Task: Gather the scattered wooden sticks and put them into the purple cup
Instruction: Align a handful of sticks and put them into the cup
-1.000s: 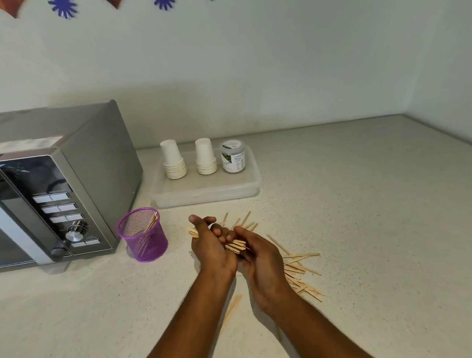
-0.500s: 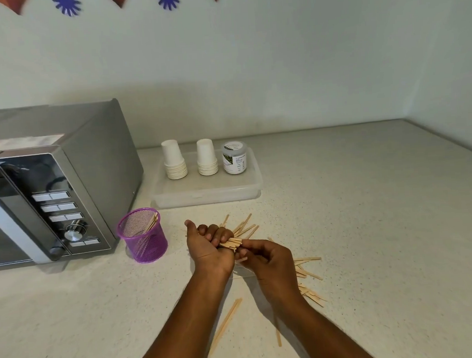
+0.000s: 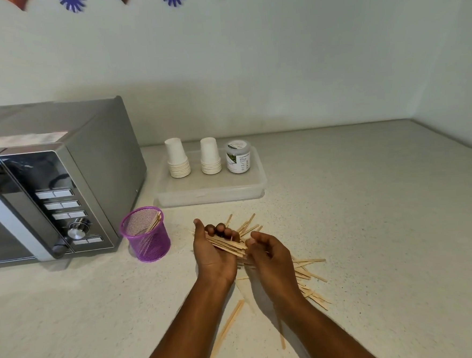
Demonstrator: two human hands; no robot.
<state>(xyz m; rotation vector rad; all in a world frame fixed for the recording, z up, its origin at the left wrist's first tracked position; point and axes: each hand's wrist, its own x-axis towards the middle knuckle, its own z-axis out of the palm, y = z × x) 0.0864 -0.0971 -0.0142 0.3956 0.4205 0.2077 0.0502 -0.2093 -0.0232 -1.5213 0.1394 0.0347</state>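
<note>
At the pale surface (image 3: pixel 372 225), my left hand (image 3: pixel 213 257) cups a bundle of wooden sticks (image 3: pixel 228 245), fingers curled around them, while my right hand (image 3: pixel 268 256), fingers bent, meets the bundle's near ends; whether it pinches them or only nudges them I cannot tell. The purple cup (image 3: pixel 146 235) stands just to the left of my hands, in front of the microwave (image 3: pixel 61 177), with a few sticks already leaning inside. More loose sticks (image 3: pixel 310 274) lie scattered to the right of my right wrist, some beyond my fingers, and a few nearer me between my forearms. To do this step well, I judge I should square the ends against my right palm so the bundle lies parallel, keep the left grip firm, then tip it end-first into the mesh cup, steadying the light cup so it does not topple.
</note>
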